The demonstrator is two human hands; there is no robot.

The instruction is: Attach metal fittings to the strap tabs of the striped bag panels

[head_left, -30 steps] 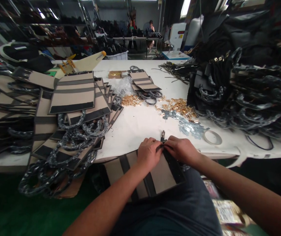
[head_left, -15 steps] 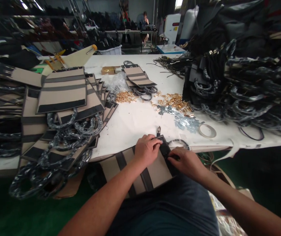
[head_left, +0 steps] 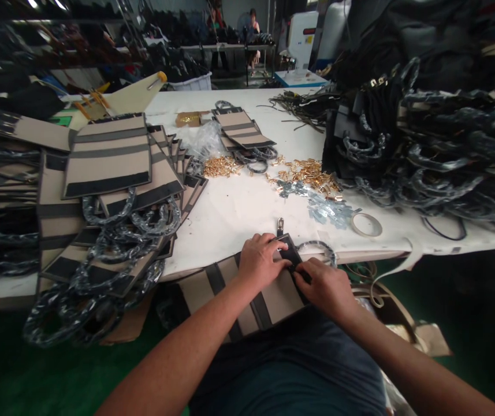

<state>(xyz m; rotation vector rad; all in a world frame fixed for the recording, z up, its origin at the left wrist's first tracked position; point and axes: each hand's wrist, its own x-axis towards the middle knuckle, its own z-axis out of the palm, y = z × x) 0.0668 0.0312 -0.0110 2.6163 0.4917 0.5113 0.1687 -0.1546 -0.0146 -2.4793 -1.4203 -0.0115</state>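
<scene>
Head view: your left hand (head_left: 261, 261) is bent over the far part of the panel (head_left: 279, 300), holding it, and the thumb has just swung down along the black band (head_left: 289, 254) to lie close beside the fingertips of your right hand (head_left: 326, 283). A second ago both hands met at the far corner by the clasp (head_left: 280, 225); now the right one works lower on the band, fingertips bunched, though whether they grip a small part cannot be told. Past it, the handle (head_left: 316, 244) has come into sight. By judgement, your handling has shifted from the corner to the band. The panel slants from your lap (head_left: 299, 358) up to the near edge of the tabletop (head_left: 230, 214).

At left, your stack (head_left: 108, 150) is flat, matt tan rectangles crossed by dark stripes, with thick curved handles (head_left: 111, 251) in crinkled, glossy film. Next come a cloudy, crumpled bag (head_left: 204, 138), a heap of tiny, shiny gold fittings (head_left: 221, 166) and a small stack (head_left: 244, 128) of similar striped pieces. Further right lie larger gold pieces (head_left: 314, 176), then thin, flat grey strips (head_left: 329, 211). Your tape (head_left: 366, 234) is a pale, smooth ring; the black pile (head_left: 438, 156) beyond looks soft and slumped, with film-wrapped loops.
</scene>
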